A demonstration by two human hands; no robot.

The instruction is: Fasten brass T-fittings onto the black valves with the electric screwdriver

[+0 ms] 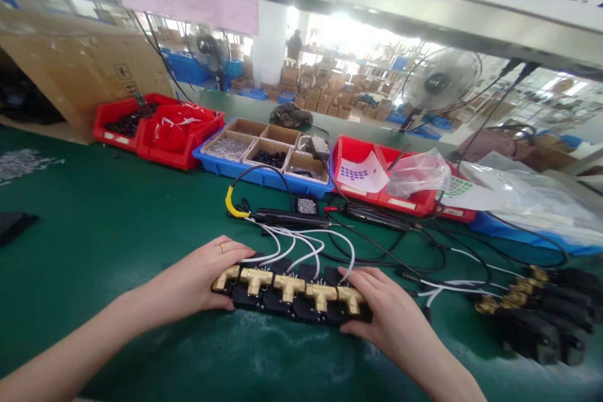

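A row of several black valve bodies with brass tee fittings [288, 292] lies on the green table [108, 220], white wires [301, 248] running from its back. My left hand [200, 276] grips the row's left end, a ring on one finger. My right hand [384, 314] grips the right end. Both hands press the row from its two sides.
Behind the row lie a black tool with a yellow cable [282, 218], a second black tool [372, 217] and a small tray of screws [307, 205]. Red bins [160, 125], a blue tray of parts boxes [264, 154] and more valve assemblies [537, 311] at right.
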